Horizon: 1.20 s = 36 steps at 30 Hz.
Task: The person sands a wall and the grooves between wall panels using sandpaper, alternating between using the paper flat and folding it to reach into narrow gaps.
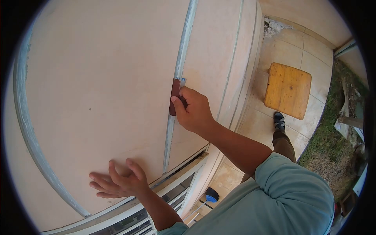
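My right hand [194, 109] pinches a folded piece of reddish-brown sandpaper [175, 89], with the thumb on its face. A bit of its pale backing with blue print shows at the top edge. The sandpaper lies against a narrow grey strip [183, 47] that runs down the pale pink wall [105, 78]. Lower and to the left, my left hand [123, 180] rests on the wall with its fingers spread, holding nothing. A second grey strip [21, 94] curves along the far left of the wall.
Below my left hand is a louvred window [172, 190] with a white frame. A wooden stool [289, 90] stands on the tiled floor [290, 41], beside my shoe [279, 120]. A blue and black broom [212, 195] is near the wall's base. Grass [323, 145] borders the tiles.
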Motion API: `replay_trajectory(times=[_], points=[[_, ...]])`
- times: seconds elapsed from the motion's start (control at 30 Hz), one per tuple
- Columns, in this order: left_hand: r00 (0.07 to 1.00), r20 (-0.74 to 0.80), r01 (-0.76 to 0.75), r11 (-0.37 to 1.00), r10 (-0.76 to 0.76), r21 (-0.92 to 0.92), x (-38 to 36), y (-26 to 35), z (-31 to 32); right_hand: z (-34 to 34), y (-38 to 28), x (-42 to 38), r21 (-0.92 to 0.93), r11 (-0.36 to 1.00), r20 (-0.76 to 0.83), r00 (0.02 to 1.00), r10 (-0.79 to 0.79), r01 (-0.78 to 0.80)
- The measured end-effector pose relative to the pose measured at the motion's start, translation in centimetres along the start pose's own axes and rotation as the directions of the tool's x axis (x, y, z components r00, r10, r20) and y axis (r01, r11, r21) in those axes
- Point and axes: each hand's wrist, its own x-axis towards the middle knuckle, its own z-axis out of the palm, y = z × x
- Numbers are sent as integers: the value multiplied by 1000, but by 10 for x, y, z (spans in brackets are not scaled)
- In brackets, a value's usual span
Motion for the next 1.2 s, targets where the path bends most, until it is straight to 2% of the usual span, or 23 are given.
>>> replay_trajectory(times=[0.03, 0.1, 0.23, 0.33, 0.4, 0.47, 0.53, 0.57, 0.67, 0.7, 0.77, 0.9, 1.03, 1.13, 1.2], points=[[1000, -10, -9, 1000, 9, 5, 0, -1, 0, -4, -3, 5, -1, 1000, 0, 1000, 5, -5], [1000, -9, -16, 1000, 16, 6, 0, -2, 0, -14, -9, 14, -88, 995, 147, 987, 63, -50], [999, -49, -3, 999, 1, -33, 0, -2, 2, -12, -11, 10, -87, 996, 139, 990, -5, 17], [999, -50, -9, 999, 8, -34, 1, -1, 1, -3, 5, 8, -109, 993, 72, 996, -48, 56], [999, -40, -17, 1000, 17, -11, 1, 0, 1, -1, 10, 15, -149, 984, -43, 994, -103, 95], [999, -17, -30, 999, 31, 14, 0, -2, -2, -11, 3, 56, -211, 972, -183, 973, -140, 101], [999, -11, -36, 999, 37, 14, 2, -1, -2, -30, -21, 108, -256, 967, -203, 977, -60, 6], [999, -12, -35, 999, 35, 11, 1, 0, -2, -30, -20, 110, -259, 966, -205, 977, -62, 7], [1000, -18, -25, 999, 26, 36, 1, -2, -2, -21, -5, 88, -420, 899, -181, 960, -214, 122], [999, -13, -30, 999, 30, 37, 0, -3, -2, -12, 7, 66, -338, 926, -160, 959, -235, 170], [999, -5, -35, 999, 35, 34, 1, 0, -1, -14, 2, 59, -344, 913, -115, 955, -273, 219], [998, -55, -33, 999, 34, 4, 3, 0, 1, -29, -2, 114, -400, 889, -195, 926, -322, 225], [999, -50, -20, 1000, 20, -1, 3, 1, 0, -29, 5, 108, -362, 919, -227, 941, -250, 157], [998, -43, -38, 999, 39, 14, 2, 0, 0, -27, 10, 110, -348, 906, -221, 919, -327, 239], [998, -42, -42, 999, 43, 17, 2, -1, -1, -46, -10, 152, -260, 963, -307, 940, -151, 70]])
